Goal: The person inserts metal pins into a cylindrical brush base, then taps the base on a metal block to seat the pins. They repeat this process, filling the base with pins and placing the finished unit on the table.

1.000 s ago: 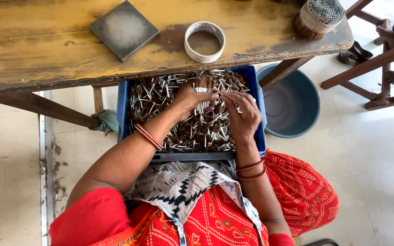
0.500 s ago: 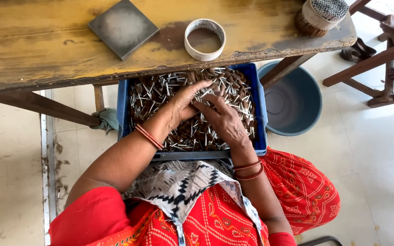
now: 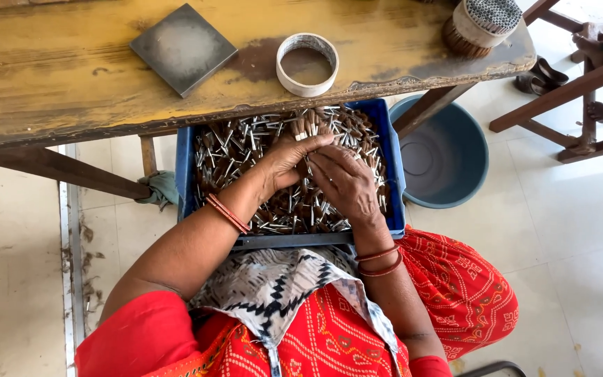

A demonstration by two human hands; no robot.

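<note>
- Two hands of mine are down in the blue crate [image 3: 184,174] that sits on my lap, just under the edge of the counter [image 3: 50,77].
- Nearest to me, over my red patterned clothing, hangs a black-and-white patterned cloth [image 3: 273,286], touching the crate's near rim.
- My left hand [image 3: 284,162] lies on the heap of small brown sticks with silvery ends [image 3: 232,150]; its grip is curled around a small bunch of them, whose tips poke up above my fingertips near the crate's far side.
- My right hand [image 3: 343,183] lies palm down just beside the left, fingers touching the same bunch; its grip is loose and flat on the sticks, and I cannot tell whether it is grasping any.
- Red bangles circle both wrists, at the crate's near edge.
- The sticks fill the crate, lying every which way, the far ones running under the counter's edge.
- To my right, on the pale tiled floor, a grey-blue bucket [image 3: 448,157] stands just beside the crate.
- To my left, a greenish rag [image 3: 162,187] is tied round a wooden counter leg.
- Farther off, on the worn yellow counter top, a white ring [image 3: 307,64] stands near the edge above the crate.
- Left of the ring lies a dark grey square slab [image 3: 183,47], flat and turned at an angle.
- At the counter's far right corner stands a round bundle of sticks wrapped in a pale band [image 3: 479,24].
- Beyond that, wooden furniture legs [image 3: 567,91] cross the floor.
</note>
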